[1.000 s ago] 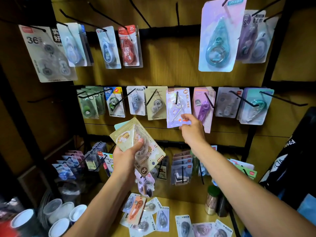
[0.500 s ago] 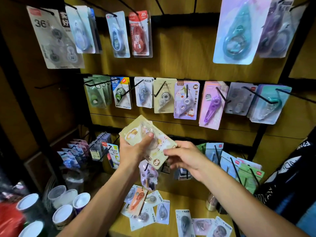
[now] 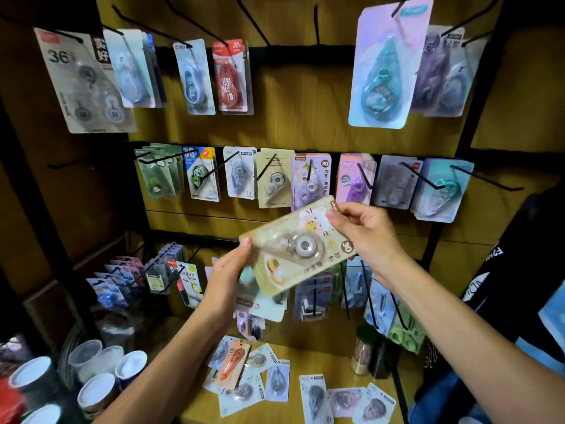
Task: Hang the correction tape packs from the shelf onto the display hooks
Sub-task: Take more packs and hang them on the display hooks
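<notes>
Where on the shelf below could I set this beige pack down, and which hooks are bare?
Bare wood lies on the shelf between the orange pack cluster and the copper tin. Bare hooks stand in the top row, between the red pack and the large teal pack. The middle row is crowded. Both hands, left hand and right hand, hold the beige pack.

Both forearms are bare from the lower edge of the view to the wrists, with no sleeve, watch or bracelet on them. The left hand [image 3: 227, 281] and the right hand [image 3: 365, 232] wear no gloves, and no ring shows on any visible finger, though the fingers are slightly blurred, so a thin band could be missed.
</notes>
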